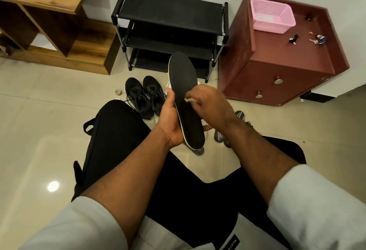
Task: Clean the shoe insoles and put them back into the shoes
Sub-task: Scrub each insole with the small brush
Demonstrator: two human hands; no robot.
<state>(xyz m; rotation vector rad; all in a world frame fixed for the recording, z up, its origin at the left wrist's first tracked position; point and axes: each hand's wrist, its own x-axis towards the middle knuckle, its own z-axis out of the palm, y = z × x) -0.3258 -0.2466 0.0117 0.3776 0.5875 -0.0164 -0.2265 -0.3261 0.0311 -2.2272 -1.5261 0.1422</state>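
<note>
Left hand (168, 120) grips black insole (186, 99) upright for access, right hand (210, 103) pinching a pale wipe (189, 100) against it; black shoes (144, 97) wait on floor beyond.

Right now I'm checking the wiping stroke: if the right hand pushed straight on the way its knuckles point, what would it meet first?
The black insole. The right hand, pinching a small pale wipe, already sits against its face; beyond lies the left hand's thumb, though depth is uncertain.
</note>
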